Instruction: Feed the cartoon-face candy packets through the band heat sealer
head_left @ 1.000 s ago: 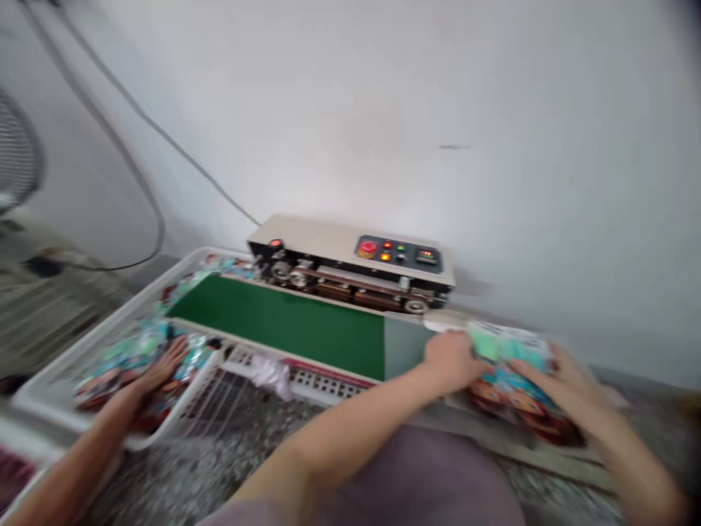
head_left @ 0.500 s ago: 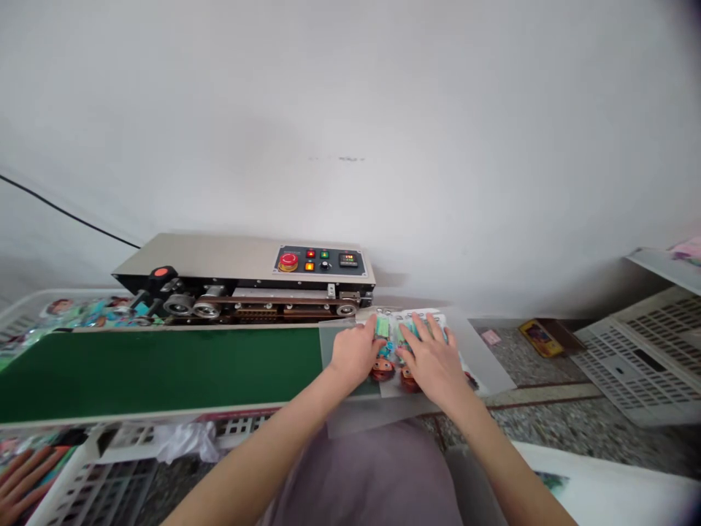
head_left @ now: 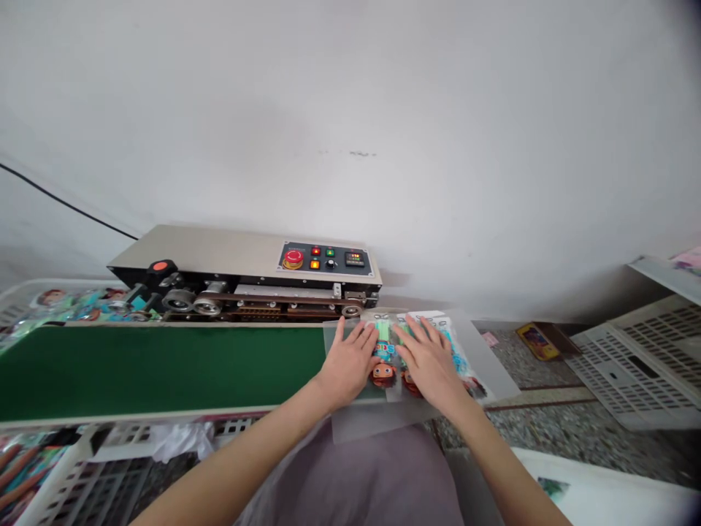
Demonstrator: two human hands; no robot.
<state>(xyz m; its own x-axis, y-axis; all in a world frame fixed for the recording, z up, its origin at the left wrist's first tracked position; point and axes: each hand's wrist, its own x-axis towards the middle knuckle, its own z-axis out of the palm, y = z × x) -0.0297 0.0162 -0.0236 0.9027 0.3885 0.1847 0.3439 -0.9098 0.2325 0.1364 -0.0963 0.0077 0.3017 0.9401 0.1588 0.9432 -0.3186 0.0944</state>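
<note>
My left hand (head_left: 348,359) lies flat with its fingers spread on the grey feed plate (head_left: 496,376) at the right end of the green conveyor belt (head_left: 164,369). My right hand (head_left: 430,360) lies flat beside it, fingers spread, on a small pile of clear packets with cartoon figures (head_left: 385,358). The packets' top edges point toward the sealing machine (head_left: 246,274), whose slot is just behind my fingertips.
A white basket (head_left: 22,292) with more colourful packets stands at the belt's left end. Another person's fingers (head_left: 14,475) show at the bottom left over a packet-filled crate. White crates (head_left: 640,365) stand at the right, and a small yellow box (head_left: 537,338) lies on the floor.
The view swung right from the left basket to the machine's feed end. Both my hands stayed on the packets and spread flatter, the left one sliding slightly left onto the plate.
</note>
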